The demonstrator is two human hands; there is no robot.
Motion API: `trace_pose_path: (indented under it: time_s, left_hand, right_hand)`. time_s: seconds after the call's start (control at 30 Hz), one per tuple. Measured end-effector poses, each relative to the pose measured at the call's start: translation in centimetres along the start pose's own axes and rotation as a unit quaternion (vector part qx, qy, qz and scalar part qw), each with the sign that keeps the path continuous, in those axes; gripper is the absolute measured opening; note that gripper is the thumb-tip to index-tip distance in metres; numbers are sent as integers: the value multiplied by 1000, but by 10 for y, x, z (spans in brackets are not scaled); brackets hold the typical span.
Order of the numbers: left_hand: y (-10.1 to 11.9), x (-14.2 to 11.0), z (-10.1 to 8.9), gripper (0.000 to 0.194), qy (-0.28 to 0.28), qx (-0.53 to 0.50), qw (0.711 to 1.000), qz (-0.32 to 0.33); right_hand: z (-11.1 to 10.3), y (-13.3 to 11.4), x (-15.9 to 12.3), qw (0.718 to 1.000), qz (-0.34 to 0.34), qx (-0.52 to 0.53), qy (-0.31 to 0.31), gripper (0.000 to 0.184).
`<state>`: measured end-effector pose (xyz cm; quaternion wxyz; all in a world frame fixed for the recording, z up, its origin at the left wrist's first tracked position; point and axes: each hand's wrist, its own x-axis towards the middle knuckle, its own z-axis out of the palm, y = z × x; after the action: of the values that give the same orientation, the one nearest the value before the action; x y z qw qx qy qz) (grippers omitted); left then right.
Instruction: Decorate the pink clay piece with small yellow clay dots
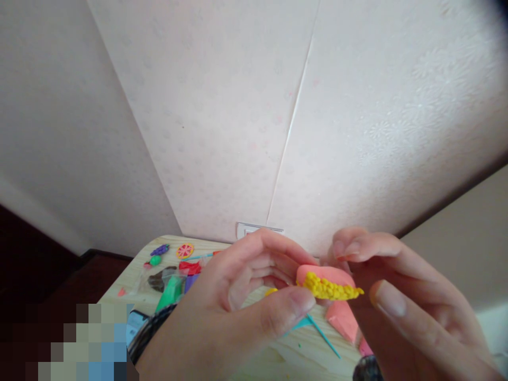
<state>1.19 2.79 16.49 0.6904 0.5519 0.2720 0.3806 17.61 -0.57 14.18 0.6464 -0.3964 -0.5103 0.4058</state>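
Note:
A piece of pink modelling clay (329, 275), edged along its lower side with a band of small yellow clay bits (333, 290), is up above the table. My left hand (246, 296) pinches its left end between thumb and fingers. Just right of the piece is my right hand (400, 280), thumb and fingers apart with nothing between them. Its fingertips are close to the clay's right end; whether the hidden fingers behind touch it I cannot tell. Below lie a pink clay lump (343, 321) and a thin blue stick tool (325, 337).
On the wooden table (130, 275) at left are a purple grape-like clay shape (160, 250), a round fruit-slice piece (184, 251), a green ball (155, 260), a dark brown lump (159, 280), and red (189, 268) and green (171, 291) clay packs. A pale wall (222, 132) stands behind.

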Motion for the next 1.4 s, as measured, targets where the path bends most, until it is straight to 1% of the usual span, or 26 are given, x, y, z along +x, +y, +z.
trace_pose_path:
  time_s: [0.17,0.33,0.47,0.7,0.87,1.0,1.07,1.2,1.27,1.4]
  left_hand:
    - [-1,0,-1,7,-5,13,1000,9]
    - [-3,0,-2,8,-19,9,1000,-4]
    - [-3,0,-2,8,-15,9,1000,-6]
    - [-4,-1,-3,8,-19,23,1000,-8]
    - [-2,0,-2,6,-8,32,999,-7]
    - [-2,0,-1,7,-11,42,999,1]
    - [-4,0,-1,7,-13,41,999,2]
    - [-4,1,0,8,-13,31,999,-6]
    - [-3,1,0,8,-2,21,1000,-7]
    - [-1,2,-1,6,11,-10,1000,3]
  right_hand:
    - [1,3,2,1000,-16,1,-23,8]
    - [-2,3,2,1000,-13,-7,-14,8]
    - [-2,2,1,999,-20,1,-28,7]
    - [-2,0,1,999,-6,3,-42,8]
    - [-4,0,0,1000,-4,-5,-23,9]
    - [-2,2,2,999,-14,-12,-31,8]
    - [-1,1,2,999,-16,-13,-24,8]
    - [-1,0,2,999,-21,-14,-20,8]
    - [-2,0,1,999,-18,-18,-21,8]
    - [-4,5,1,999,-6,-39,6,11]
